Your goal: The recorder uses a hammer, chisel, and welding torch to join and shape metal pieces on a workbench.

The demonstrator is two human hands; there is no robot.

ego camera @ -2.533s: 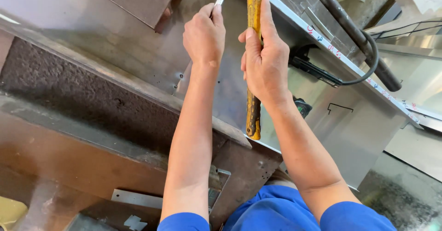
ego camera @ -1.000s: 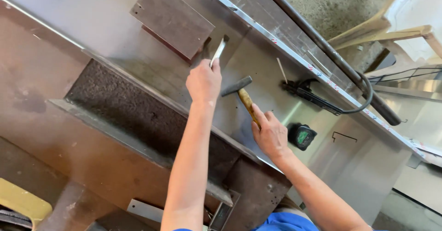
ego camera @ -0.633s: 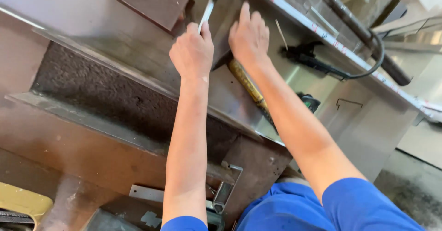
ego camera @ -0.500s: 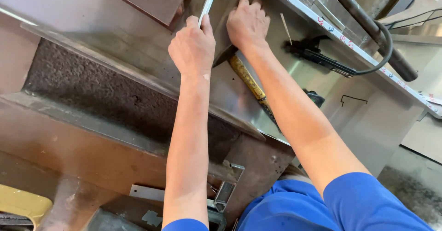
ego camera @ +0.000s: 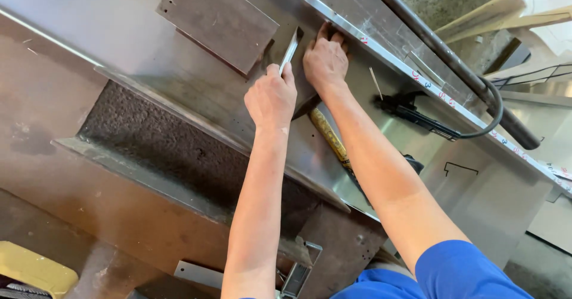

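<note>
1. metal strip [ego camera: 290, 50]: i count one, thin and shiny, standing up out of my left hand [ego camera: 271, 99] and leaning against the steel sheet [ego camera: 107, 25].
2. left hand: the fingers are curled shut around the lower end of the strip, thumb side up.
3. right hand [ego camera: 325, 62]: it lies palm down on the sheet just right of the strip, fingers stretched out and reaching to the bright edge rail [ego camera: 381, 51]; it grips nothing i can see.
4. hammer handle [ego camera: 328, 135]: one yellowish wooden handle lies on the sheet under my right forearm; the rest of it is hidden by the arm.
5. square plate [ego camera: 217, 19]: one dull grey plate sits on the sheet, up and left of the strip.
6. black hose [ego camera: 488, 105]: one, curving off a dark pipe [ego camera: 453, 66] at the far right, well apart from both hands.
7. yellow block [ego camera: 33, 269]: one, in the bottom left corner.
8. both arms are bare, with blue sleeves at the bottom edge.
</note>
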